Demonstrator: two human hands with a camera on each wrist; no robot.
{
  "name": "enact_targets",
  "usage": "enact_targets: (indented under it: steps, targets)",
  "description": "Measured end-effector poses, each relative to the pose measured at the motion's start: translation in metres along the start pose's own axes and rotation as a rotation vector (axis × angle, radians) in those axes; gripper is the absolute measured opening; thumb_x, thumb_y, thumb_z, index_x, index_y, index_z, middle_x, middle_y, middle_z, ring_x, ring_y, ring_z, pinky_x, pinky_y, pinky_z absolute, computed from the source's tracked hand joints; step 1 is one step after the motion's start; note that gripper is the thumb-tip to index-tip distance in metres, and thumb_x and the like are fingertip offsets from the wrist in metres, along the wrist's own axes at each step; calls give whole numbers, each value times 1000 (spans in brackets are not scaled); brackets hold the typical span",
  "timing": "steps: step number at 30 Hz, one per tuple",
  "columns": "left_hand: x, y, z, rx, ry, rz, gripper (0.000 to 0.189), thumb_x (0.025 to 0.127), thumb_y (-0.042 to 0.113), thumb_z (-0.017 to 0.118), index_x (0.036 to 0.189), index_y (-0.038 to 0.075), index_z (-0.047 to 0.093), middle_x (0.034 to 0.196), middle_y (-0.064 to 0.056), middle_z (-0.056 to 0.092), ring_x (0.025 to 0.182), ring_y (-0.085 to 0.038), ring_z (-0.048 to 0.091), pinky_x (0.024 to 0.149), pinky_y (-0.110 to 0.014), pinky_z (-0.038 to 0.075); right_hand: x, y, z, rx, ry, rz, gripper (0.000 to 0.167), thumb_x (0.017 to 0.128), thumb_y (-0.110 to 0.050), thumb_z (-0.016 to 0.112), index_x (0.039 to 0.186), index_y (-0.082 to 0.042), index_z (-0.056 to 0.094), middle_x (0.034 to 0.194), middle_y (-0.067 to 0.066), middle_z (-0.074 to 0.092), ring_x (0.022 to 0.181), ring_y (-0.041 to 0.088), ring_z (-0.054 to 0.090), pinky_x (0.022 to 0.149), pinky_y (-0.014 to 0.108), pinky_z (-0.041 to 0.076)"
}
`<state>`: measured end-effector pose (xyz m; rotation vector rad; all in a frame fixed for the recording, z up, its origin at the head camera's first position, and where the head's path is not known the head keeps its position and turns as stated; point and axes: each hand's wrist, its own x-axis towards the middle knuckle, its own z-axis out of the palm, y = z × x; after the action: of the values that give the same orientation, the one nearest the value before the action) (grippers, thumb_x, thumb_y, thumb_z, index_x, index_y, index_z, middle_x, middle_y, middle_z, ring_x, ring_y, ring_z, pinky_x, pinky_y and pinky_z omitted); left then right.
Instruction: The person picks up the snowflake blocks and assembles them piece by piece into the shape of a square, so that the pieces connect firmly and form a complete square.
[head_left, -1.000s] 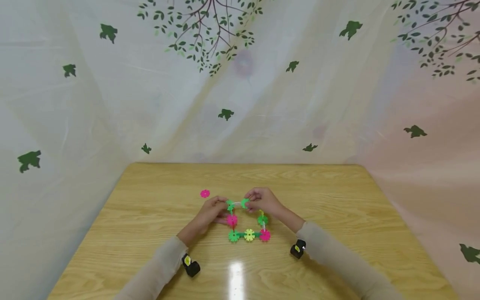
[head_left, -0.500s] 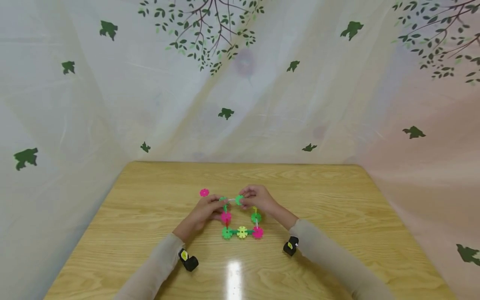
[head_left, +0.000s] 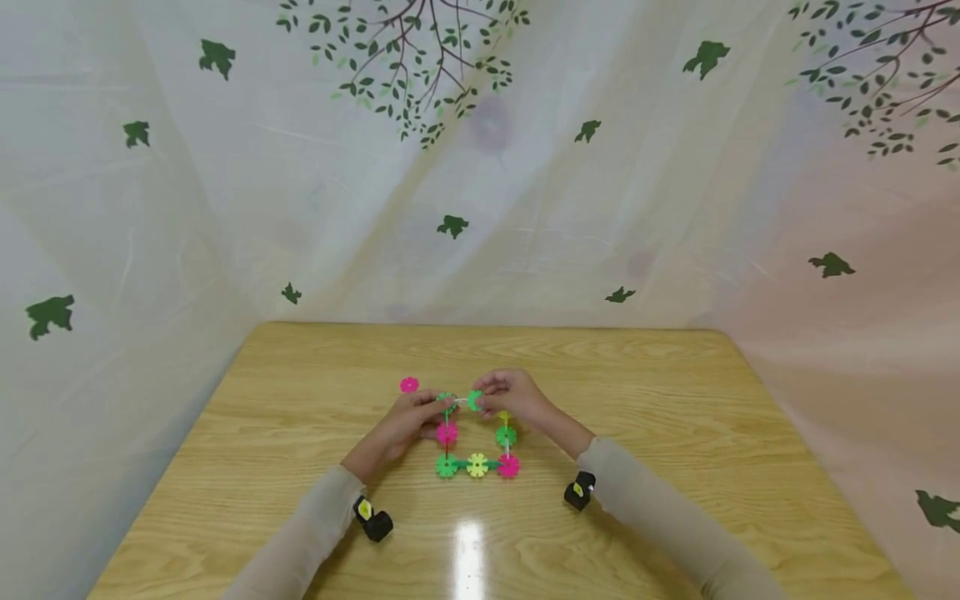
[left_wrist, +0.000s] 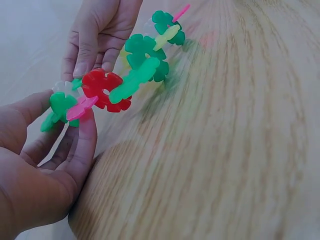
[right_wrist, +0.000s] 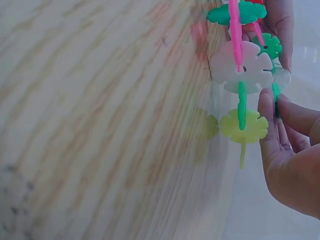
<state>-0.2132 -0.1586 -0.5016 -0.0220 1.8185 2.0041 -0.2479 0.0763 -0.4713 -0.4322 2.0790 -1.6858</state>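
Observation:
Snowflake-shaped interlocking plastic discs form a squarish, frame-like chain between both hands. Its near side shows a green disc (head_left: pixel 446 466), a yellow disc (head_left: pixel 477 465) and a pink disc (head_left: pixel 508 466). My left hand (head_left: pixel 405 423) pinches a green disc (left_wrist: pixel 61 106) at the far left corner, between thumb and fingers. Farther right on the far side, thumb and fingers of my right hand (head_left: pixel 521 398) pinch another green disc (head_left: pixel 475 400). A pale disc links these two. Red (left_wrist: pixel 100 82) and white (right_wrist: pixel 225 70) discs join the sides edge-on; the far right corner is partly hidden by the right hand.
One loose pink disc (head_left: pixel 408 384) lies on the wooden table (head_left: pixel 645 392) just beyond the left hand. A pale cloth (head_left: pixel 360 208) printed with leaves and birds hangs behind the table. Both wrists wear small black cameras.
Both hands have shifted a little left with the chain, which now sits squarer to the view. The pinches on the two far green discs continue, and the loose pink disc stays put.

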Motion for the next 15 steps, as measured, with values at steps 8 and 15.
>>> enact_targets:
  steps: [8,15]
  targets:
    - [-1,0,1,1,58,-1,34,98,23,71,120,-3,67,93,-6,78,84,-12,74,71,-24,62,4,-1,-3,-2,-8,-4,24,92,0,72,114,9,69,89,10,76,81,28,75,77,43,65]
    - [1,-2,3,-12,77,36,44,97,19,72,130,-9,62,103,-15,78,86,-14,76,73,-25,63,7,-1,-7,0,-8,-1,23,90,1,74,110,12,71,91,14,77,73,16,74,75,40,65]
